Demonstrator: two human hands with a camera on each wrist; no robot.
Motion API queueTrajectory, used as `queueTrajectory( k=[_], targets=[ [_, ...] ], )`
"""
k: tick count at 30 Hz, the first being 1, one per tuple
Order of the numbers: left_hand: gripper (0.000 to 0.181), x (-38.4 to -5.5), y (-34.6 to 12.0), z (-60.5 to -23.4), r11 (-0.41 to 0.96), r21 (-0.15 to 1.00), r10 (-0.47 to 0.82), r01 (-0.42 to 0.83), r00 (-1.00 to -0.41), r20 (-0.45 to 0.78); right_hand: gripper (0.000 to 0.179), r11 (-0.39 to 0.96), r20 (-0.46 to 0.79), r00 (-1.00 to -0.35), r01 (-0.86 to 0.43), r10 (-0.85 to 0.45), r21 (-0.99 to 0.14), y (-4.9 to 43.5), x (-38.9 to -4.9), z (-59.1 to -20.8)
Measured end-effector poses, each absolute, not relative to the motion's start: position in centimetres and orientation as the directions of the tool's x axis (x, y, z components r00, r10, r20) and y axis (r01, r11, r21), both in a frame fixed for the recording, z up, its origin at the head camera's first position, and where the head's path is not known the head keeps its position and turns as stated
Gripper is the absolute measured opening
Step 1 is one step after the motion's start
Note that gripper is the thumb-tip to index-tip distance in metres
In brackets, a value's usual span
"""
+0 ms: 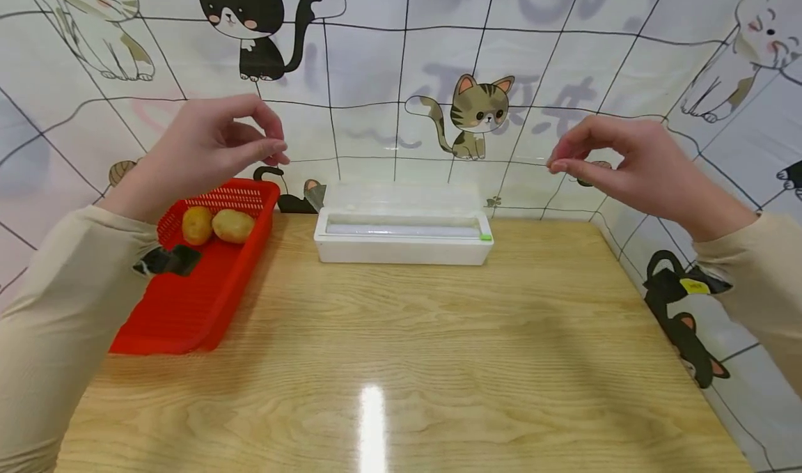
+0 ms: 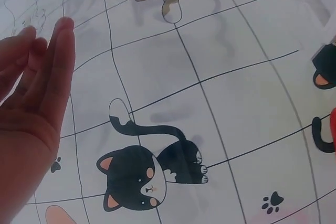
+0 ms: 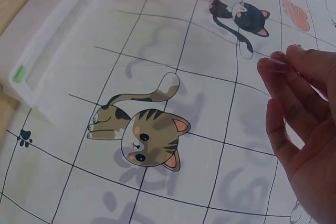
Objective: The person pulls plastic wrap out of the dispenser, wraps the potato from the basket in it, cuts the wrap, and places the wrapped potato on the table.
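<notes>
Both hands are raised in front of the patterned wall covering, fingers bent with the thumbs against the fingertips. The left hand (image 1: 219, 138) is above the red basket; the right hand (image 1: 620, 156) is at the right, level with it. A faint edge of clear cling film (image 3: 275, 68) shows at the right fingertips in the right wrist view, and each hand pinches the film. Between and below them sits a white cling film box (image 1: 404, 252), its clear lid (image 1: 401, 198) raised and the film roll (image 1: 401, 231) inside. Most of the sheet is too transparent to make out.
At the left, a red plastic basket (image 1: 241, 278) holds two potatoes (image 1: 233, 226). The wooden table (image 1: 438, 347) reaches back to a wall covering (image 1: 370, 62) with printed cats, which also runs along the right side. A green tab (image 1: 486, 237) is on the box's right end.
</notes>
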State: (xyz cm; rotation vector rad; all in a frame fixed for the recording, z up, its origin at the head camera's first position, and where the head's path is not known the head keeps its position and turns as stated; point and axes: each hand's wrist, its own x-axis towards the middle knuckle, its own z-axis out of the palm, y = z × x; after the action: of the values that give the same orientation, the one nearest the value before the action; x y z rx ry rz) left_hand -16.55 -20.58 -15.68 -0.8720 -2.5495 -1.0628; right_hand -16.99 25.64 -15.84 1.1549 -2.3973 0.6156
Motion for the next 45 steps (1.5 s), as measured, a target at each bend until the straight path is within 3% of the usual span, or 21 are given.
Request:
queueTrajectory(
  k=[7,12,15,23,31,39,45],
  targets=[
    [0.019,-14.3,-21.8,-17.2,0.420,0.564,0.611,0.711,-0.681,0.404,0.009,0.412,0.484,-0.482,-0.876,-0.730,-0.251,26.1,-15.1,-17.1],
    [0.025,-13.0,-22.5,-18.7,0.370,0.610,0.676,0.700,-0.654,0.340,0.023,0.310,0.477,-0.420,-0.904,-0.772,-0.295,25.9,-14.4,-18.8],
    [0.027,-12.4,-22.7,-20.1,0.341,0.650,0.709,0.679,-0.640,0.297,0.022,0.267,0.472,-0.402,-0.906,-0.784,-0.329,25.9,-13.9,-20.4],
    [0.022,-11.3,-22.9,-24.6,0.255,0.758,0.798,0.600,-0.573,0.185,0.009,0.202,0.421,-0.394,-0.880,-0.817,-0.431,25.8,-12.2,-24.7],
    [0.015,-11.2,-22.4,-30.2,0.154,0.870,0.895,0.469,-0.439,0.078,0.040,0.164,0.294,-0.423,-0.765,-0.857,-0.622,25.8,-10.9,-29.8],
    [0.020,-10.4,-21.2,-34.5,0.174,0.895,0.929,0.410,-0.370,-0.011,0.024,0.161,0.181,-0.429,-0.647,-0.885,-0.745,25.7,-9.8,-34.1],
    [0.023,-9.9,-20.4,-36.9,0.227,0.872,0.934,0.434,-0.352,-0.068,0.016,0.220,0.106,-0.455,-0.605,-0.884,-0.765,25.3,-9.0,-36.4]
  ],
)
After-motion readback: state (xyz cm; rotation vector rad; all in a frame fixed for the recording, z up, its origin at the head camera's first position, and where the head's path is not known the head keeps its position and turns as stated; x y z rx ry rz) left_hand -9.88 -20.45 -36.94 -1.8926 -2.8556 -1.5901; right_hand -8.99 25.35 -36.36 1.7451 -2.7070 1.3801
